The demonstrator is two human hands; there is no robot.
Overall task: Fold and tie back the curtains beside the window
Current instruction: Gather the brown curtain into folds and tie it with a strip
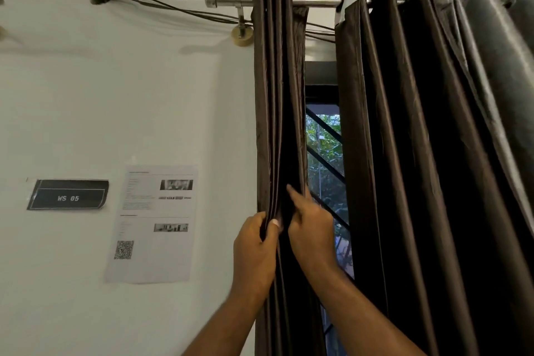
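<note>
As left hand [254,243], right hand [310,230] pinch 1 curtain [276,95], 1 hangs.

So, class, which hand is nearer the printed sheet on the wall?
Left. The left hand grips the curtain just right of the printed sheet; the right hand is farther right, beside the window.

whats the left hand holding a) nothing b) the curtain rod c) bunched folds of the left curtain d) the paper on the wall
c: the left hand grips the bunched folds of the left curtain, well below the rod and clear of the paper.
</note>
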